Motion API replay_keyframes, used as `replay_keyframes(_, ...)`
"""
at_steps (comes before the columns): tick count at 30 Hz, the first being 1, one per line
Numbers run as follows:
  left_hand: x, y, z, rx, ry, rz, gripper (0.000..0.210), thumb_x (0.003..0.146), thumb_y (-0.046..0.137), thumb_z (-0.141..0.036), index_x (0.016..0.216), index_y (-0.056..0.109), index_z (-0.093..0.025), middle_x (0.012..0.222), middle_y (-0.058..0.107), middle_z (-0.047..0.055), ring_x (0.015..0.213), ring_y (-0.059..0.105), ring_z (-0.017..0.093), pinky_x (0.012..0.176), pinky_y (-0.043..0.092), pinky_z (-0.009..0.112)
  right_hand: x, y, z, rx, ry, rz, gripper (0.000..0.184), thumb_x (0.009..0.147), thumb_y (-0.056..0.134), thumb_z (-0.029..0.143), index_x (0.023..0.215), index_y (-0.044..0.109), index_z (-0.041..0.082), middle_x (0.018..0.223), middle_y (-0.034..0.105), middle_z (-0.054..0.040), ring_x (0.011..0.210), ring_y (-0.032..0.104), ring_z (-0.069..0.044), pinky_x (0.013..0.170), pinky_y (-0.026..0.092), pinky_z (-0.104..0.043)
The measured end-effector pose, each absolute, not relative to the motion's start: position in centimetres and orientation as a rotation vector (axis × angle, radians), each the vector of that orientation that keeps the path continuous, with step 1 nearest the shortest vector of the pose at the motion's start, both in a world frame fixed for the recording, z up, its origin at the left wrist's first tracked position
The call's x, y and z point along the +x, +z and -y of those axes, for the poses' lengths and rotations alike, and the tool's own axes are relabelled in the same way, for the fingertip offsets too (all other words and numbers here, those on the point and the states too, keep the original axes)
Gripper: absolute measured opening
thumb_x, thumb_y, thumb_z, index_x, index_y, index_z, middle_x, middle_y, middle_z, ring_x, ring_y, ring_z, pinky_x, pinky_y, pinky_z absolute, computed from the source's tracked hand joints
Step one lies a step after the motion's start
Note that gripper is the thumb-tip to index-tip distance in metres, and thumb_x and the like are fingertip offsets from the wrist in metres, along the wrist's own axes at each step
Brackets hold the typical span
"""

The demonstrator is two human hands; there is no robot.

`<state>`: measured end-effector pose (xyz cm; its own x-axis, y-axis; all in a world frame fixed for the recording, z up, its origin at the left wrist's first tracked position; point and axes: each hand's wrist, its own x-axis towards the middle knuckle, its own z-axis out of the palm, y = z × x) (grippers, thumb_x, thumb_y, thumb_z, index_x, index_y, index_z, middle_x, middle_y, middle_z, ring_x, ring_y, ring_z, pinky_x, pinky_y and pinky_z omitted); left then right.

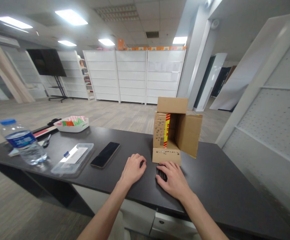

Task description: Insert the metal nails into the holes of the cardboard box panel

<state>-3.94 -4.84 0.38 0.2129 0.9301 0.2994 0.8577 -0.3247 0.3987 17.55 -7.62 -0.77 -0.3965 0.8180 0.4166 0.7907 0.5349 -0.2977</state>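
Note:
My left hand [134, 168] rests on the dark desk with its fingers curled inward. A small dark patch shows between its thumb and forefinger; I cannot make out what it is. Just in front of the cardboard box, my right hand [173, 178] is curled over a black object with thin pale lines [161, 174], mostly hidden by the fingers. The cardboard box [159, 128] stands with its opening toward me and its flaps spread. Small dots, perhaps holes or studs, mark its left flap and lower flap, and a yellow-red tape strip runs down the left flap.
Left of my hands lie a black phone [105, 155] and a clear plastic case [73, 158]. Farther left are a water bottle [25, 143], a pen [46, 141] and a white basket [72, 127] with colourful packets. A perforated white panel [282, 116] stands beyond the desk's right side.

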Motion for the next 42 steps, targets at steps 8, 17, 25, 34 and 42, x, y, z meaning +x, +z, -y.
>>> replay_keyframes(8, -3.9, 0.5, 4.9, 2.329, 0.75, -1.73, 0.017, 0.092, 0.052, -0.021, 0.091, 0.068, -0.022, 0.101, 0.068, 0.004, 0.099, 0.059, 0.021, 0.086, 0.042, 0.034, 17.5, -0.5, 7.6, -1.309, 0.075, 2.27, 0.027, 0.088, 0.064, 0.033, 0.112, 0.071, 0.024, 0.116, 0.071, -0.0058, 0.107, 0.059, -0.025, 0.096, 0.04, -0.042)
replay_keyframes(17, -3.9, 0.3, 4.9, 2.341, 0.758, -1.732, 0.016, 0.092, 0.052, -0.021, 0.091, 0.068, -0.023, 0.1, 0.068, 0.004, 0.098, 0.059, 0.021, 0.086, 0.043, 0.033, 17.3, -0.3, 7.6, -1.331, 0.064, 2.269, 0.027, 0.088, 0.064, 0.035, 0.111, 0.072, 0.025, 0.114, 0.072, -0.0063, 0.106, 0.059, -0.025, 0.096, 0.04, -0.042)
replay_keyframes(25, -3.9, 0.3, 4.9, 2.356, 0.755, -1.737, 0.016, 0.091, 0.052, -0.022, 0.092, 0.068, -0.023, 0.1, 0.067, 0.004, 0.098, 0.059, 0.021, 0.086, 0.043, 0.034, 17.0, -0.2, 7.4, -1.329, 0.018, 2.264, 0.021, 0.09, 0.062, 0.031, 0.106, 0.072, 0.023, 0.108, 0.074, -0.0053, 0.103, 0.062, -0.023, 0.093, 0.039, -0.039)
replay_keyframes(34, -3.9, 0.5, 5.0, 2.343, 0.746, -1.731, 0.017, 0.092, 0.051, -0.022, 0.092, 0.068, -0.022, 0.1, 0.068, 0.004, 0.099, 0.059, 0.021, 0.087, 0.043, 0.034, 17.1, -0.3, 7.2, -1.277, -0.011, 2.268, 0.022, 0.099, 0.05, 0.026, 0.105, 0.07, 0.022, 0.102, 0.074, -0.0052, 0.098, 0.061, -0.023, 0.088, 0.038, -0.039)
replay_keyframes(42, -3.9, 0.3, 4.8, 2.346, 0.741, -1.742, 0.017, 0.091, 0.052, -0.022, 0.092, 0.069, -0.023, 0.1, 0.068, 0.005, 0.099, 0.059, 0.021, 0.086, 0.043, 0.033, 17.3, -0.7, 6.5, -1.269, 0.059, 2.163, 0.035, 0.104, 0.038, 0.029, 0.094, 0.07, 0.021, 0.091, 0.074, -0.006, 0.09, 0.062, -0.023, 0.083, 0.04, -0.037)
